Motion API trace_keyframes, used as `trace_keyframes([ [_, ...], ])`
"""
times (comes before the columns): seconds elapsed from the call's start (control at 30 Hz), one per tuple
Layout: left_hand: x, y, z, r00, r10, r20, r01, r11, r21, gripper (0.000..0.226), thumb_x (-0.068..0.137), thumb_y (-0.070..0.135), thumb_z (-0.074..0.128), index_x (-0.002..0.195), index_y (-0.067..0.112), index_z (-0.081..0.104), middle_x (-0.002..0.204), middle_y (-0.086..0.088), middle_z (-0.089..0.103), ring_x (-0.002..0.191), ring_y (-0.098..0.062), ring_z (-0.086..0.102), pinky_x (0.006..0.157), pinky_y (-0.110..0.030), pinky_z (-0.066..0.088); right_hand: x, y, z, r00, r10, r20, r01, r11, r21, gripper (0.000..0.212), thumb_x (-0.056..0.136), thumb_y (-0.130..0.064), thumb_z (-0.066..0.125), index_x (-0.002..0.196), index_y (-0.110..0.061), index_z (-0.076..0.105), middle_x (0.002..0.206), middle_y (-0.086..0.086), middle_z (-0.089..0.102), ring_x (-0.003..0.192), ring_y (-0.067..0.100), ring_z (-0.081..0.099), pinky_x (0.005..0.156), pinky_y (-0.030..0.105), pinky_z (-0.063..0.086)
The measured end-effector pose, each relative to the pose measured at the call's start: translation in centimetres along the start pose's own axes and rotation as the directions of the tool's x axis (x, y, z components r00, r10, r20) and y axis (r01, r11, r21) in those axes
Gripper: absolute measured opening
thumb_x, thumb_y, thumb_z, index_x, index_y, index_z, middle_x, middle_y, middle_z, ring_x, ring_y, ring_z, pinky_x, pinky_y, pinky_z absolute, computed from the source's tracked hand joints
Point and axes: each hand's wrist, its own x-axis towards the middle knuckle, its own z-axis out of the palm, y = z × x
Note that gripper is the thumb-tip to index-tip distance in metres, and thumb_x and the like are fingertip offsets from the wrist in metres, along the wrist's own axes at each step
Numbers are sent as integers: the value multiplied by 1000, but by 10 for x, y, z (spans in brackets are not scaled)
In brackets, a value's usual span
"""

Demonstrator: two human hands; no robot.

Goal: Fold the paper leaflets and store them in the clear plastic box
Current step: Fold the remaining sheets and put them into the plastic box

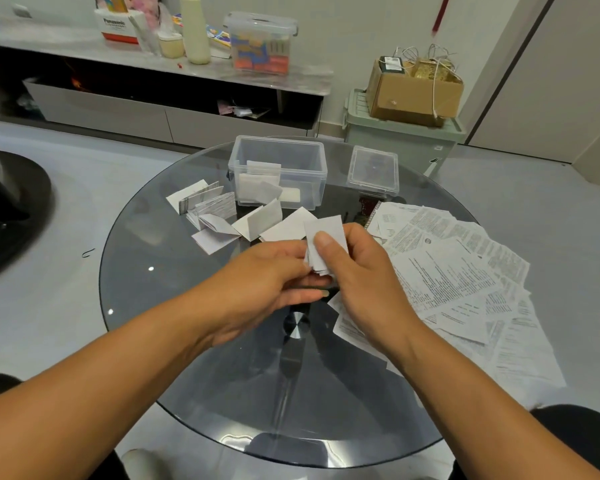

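Lying at the left of the round dark glass table (pixel 174 327), a loose cluster of small folded white leaflets (pixel 219 216) is waiting to be stored. Just behind it, the clear rectangular plastic box (pixel 314 157) is standing open with a few folded pieces already inside, and its clear lid (pixel 373 169) is set just beside it to the right. At the middle, above the table, a small folded white leaflet (pixel 326 242) is held between both hands: the left hand (pixel 257 289) has its fingers curled under the lower edge, and the right hand (pixel 361 271) pinches it with the thumb pressed flat on the face. The last crease is judged to be in hand; it is best sharpened by keeping the edges squared and running the thumb along the fold, so that the packet stays flat and does not spring open in the box. Spread at the right, a heap of unfolded printed paper sheets (pixel 465 282) is left to be done.
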Motion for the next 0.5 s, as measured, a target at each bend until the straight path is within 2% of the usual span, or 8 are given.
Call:
trace_keyframes([
  [0.1,-1,-2,5,998,65,17,-65,998,-9,31,107,20,47,125,6,67,120,-12,73,114,-22,69,102,-35,54,-1,1,3,997,-58,-44,53,992,-117,17,106,-41,49,117,-28,53,102,-17,68,97,0,65,90,34,54],
  [0.2,6,-14,10,982,157,-108,-153,987,48,26,106,15,51,115,4,72,114,-25,71,102,-25,69,100,-39,56,-2,8,12,994,-94,-57,81,977,-195,32,104,-50,38,130,-35,48,121,-10,61,115,9,59,101,42,50],
  [0.27,8,-20,14,973,174,-149,-174,985,14,22,103,9,54,111,4,74,106,-21,75,91,-20,70,89,-30,60,-4,11,17,993,-88,-73,71,977,-203,36,102,-52,35,130,-35,50,123,-10,59,118,10,56,103,43,48],
  [0.33,9,-19,14,962,188,-200,-184,982,36,13,97,7,64,105,6,75,92,-12,76,79,-15,70,76,-24,61,-3,10,15,992,-46,-120,31,992,-122,27,105,-47,41,120,-30,55,113,-10,64,107,7,62,94,37,52],
  [0.37,10,-18,10,942,228,-245,-203,972,121,9,94,10,69,101,10,75,85,-9,73,73,-13,68,69,-23,60,-2,7,12,988,-40,-150,26,995,-94,22,107,-42,45,116,-27,58,107,-10,66,100,4,63,88,32,51],
  [0.43,16,-15,-4,871,387,-302,-208,848,487,9,92,24,74,101,23,74,87,3,70,69,-10,62,67,-29,57,3,1,2,972,-114,-208,69,974,-214,16,107,-33,48,111,-23,59,104,-9,64,95,7,60,81,28,44],
  [0.47,20,-12,-12,850,455,-266,-157,701,696,18,93,32,72,110,28,71,99,8,67,75,-9,60,73,-31,54,6,-2,-3,960,-187,-209,94,917,-388,15,107,-31,47,108,-22,59,106,-7,61,96,11,56,81,30,42],
  [0.5,23,-10,-18,852,482,-203,-82,508,858,31,94,39,68,123,30,65,115,10,63,85,-10,60,80,-33,51,9,-3,-8,952,-259,-166,111,792,-601,15,107,-30,46,106,-22,59,105,-5,58,97,16,52,82,33,40],
])
